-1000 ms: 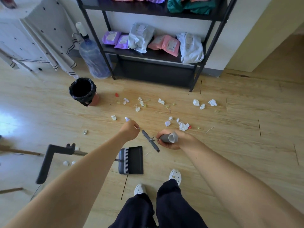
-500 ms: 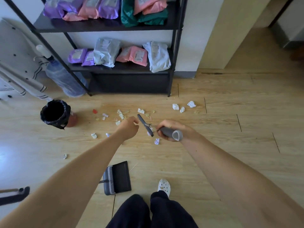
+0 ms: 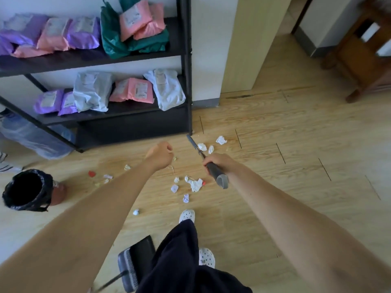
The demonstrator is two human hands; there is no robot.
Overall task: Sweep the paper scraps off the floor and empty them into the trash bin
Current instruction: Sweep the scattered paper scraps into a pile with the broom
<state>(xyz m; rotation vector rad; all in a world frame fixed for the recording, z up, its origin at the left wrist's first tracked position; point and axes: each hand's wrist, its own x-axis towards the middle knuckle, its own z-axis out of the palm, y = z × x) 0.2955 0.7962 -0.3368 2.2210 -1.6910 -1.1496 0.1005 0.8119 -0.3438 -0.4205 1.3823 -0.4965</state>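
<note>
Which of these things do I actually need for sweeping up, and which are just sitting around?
For the job: paper scraps, broom gripped by the right hand, dustpan, trash bin.
Lying about: parcels on the shelf, water bottle, wooden furniture.

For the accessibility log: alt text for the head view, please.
A person's right hand grips a grey broom over crumpled paper scraps on a wooden floor; the left hand is a fist. A black-lined trash bin stands left, a dustpan by the feet.
</note>
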